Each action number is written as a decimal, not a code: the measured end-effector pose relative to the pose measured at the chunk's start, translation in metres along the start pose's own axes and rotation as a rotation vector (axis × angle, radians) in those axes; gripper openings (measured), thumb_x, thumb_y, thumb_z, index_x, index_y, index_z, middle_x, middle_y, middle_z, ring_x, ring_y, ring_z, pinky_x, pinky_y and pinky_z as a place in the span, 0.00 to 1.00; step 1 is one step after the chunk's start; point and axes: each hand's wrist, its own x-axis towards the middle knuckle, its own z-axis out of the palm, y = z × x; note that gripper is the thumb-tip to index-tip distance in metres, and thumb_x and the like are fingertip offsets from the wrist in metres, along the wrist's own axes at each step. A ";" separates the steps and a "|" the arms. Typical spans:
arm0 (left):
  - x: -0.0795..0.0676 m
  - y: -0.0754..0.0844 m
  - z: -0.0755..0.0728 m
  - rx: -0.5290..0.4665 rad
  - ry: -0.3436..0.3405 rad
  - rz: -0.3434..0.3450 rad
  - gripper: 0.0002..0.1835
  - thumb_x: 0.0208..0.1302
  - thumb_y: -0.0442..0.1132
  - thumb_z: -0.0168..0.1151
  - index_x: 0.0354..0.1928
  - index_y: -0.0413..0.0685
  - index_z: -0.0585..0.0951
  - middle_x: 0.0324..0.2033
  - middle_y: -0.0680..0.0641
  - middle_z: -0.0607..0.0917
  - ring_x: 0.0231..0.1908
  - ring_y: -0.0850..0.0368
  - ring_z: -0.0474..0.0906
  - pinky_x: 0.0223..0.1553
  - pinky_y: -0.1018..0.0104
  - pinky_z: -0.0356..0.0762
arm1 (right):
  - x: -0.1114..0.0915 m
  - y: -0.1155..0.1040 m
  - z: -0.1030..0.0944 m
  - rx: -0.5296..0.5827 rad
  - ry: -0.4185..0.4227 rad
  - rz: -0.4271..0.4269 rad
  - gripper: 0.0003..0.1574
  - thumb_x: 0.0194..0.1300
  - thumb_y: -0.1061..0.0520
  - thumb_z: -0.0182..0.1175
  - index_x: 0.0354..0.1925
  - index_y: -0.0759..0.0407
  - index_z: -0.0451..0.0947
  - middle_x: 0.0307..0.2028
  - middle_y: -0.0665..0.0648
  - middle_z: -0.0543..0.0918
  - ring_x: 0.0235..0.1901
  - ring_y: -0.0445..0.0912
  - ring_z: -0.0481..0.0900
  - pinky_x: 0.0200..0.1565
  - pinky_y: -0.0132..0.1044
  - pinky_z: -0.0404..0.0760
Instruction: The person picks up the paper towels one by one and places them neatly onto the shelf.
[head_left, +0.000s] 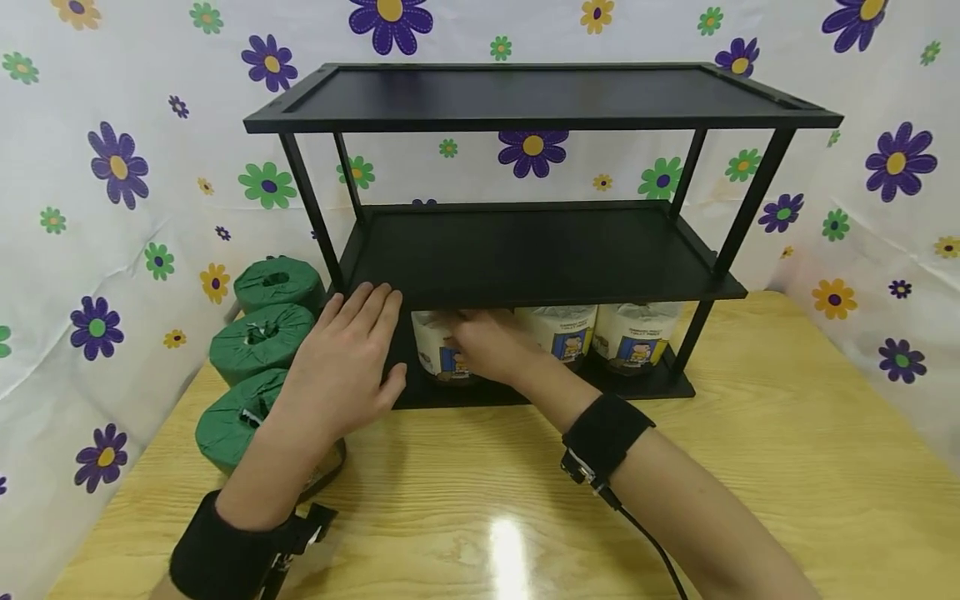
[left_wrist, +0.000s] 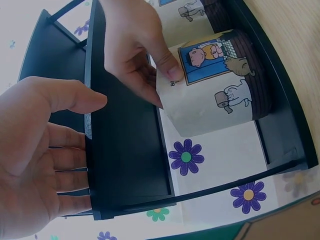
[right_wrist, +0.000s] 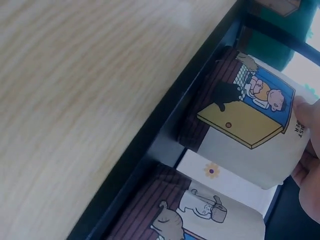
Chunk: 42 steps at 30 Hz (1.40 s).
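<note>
My right hand (head_left: 495, 346) reaches under the middle shelf board and grips the top edge of a white paper-wrapped toilet roll (head_left: 431, 346) at the left of the bottom board. In the right wrist view, the thumb lies against the printed side of this roll (right_wrist: 240, 135), which stands just inside the front rim. My left hand (head_left: 345, 367) rests on the left front edge of the black shelf rack (head_left: 525, 250), its fingers straight over the middle board. Two more white rolls, the middle one (head_left: 562, 329) and the right one (head_left: 633, 333), stand on the bottom board.
Several green-wrapped rolls (head_left: 262, 337) line the table left of the rack, close to my left forearm. The rack's thin posts (head_left: 753, 200) rise at its corners. Behind hangs a flower-patterned cloth (head_left: 180, 250); the wooden table (head_left: 450, 483) extends in front.
</note>
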 end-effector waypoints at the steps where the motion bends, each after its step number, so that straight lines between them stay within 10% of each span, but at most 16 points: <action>1: -0.001 -0.002 -0.001 -0.002 -0.006 -0.002 0.39 0.62 0.47 0.63 0.71 0.32 0.66 0.70 0.33 0.69 0.71 0.36 0.63 0.70 0.39 0.61 | 0.001 -0.001 0.001 0.003 0.004 -0.005 0.26 0.69 0.49 0.63 0.63 0.54 0.76 0.60 0.57 0.77 0.54 0.51 0.78 0.47 0.39 0.82; 21: 0.004 0.005 0.003 0.027 0.049 0.028 0.39 0.61 0.48 0.64 0.70 0.32 0.67 0.68 0.33 0.71 0.70 0.36 0.65 0.70 0.41 0.63 | 0.001 0.002 -0.010 0.089 -0.135 0.087 0.23 0.71 0.50 0.60 0.61 0.52 0.76 0.52 0.55 0.81 0.43 0.48 0.81 0.37 0.39 0.80; 30: 0.006 0.010 0.000 0.035 0.035 0.019 0.40 0.61 0.49 0.64 0.70 0.33 0.67 0.69 0.34 0.70 0.70 0.37 0.64 0.70 0.41 0.63 | -0.072 0.020 -0.060 0.277 -0.164 -0.053 0.32 0.70 0.50 0.62 0.68 0.59 0.71 0.70 0.61 0.70 0.69 0.55 0.70 0.66 0.49 0.73; 42: -0.003 0.000 0.001 0.042 0.031 -0.004 0.39 0.61 0.47 0.64 0.70 0.33 0.67 0.69 0.33 0.71 0.70 0.36 0.65 0.70 0.40 0.62 | -0.151 0.067 -0.121 0.236 0.312 -0.060 0.21 0.71 0.50 0.61 0.55 0.61 0.82 0.54 0.59 0.85 0.53 0.53 0.84 0.51 0.46 0.83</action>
